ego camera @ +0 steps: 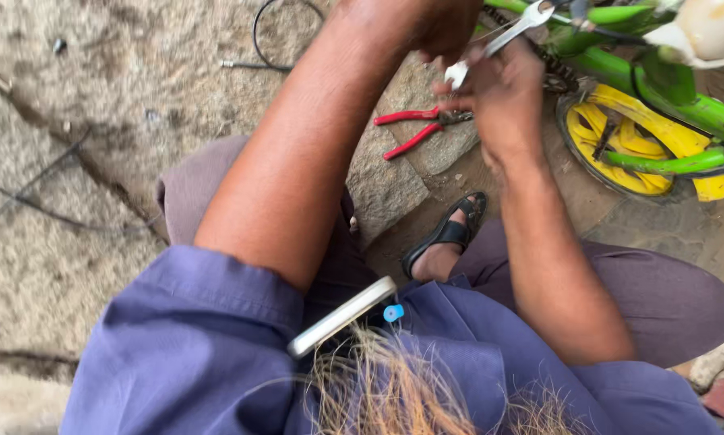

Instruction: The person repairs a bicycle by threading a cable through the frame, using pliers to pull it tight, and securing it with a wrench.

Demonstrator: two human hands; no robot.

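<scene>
Head view: a spanner (503,36) at top centre is gripped by the right hand (499,84), its tip against the green bike (684,105). The left hand (438,24), cut off by the top edge, closes near it; its grip is unclear. Red pliers (418,129) lie on stone below.

Spanner (513,31): bright polished metal, smooth, held in right hand (499,89).
Pliers (417,127): dull steel jaws, glossy red plastic-coated handles.
Bicycle frame (668,97): glossy green painted metal.
Wheel disc (648,137): yellow plastic, slightly scuffed.
Chain (551,64): dark, greasy metal.
Ground (96,121): rough, gritty stone.
Shirt (193,346): matt blue-violet cloth.
Sandal (450,234): black, matt straps.
</scene>
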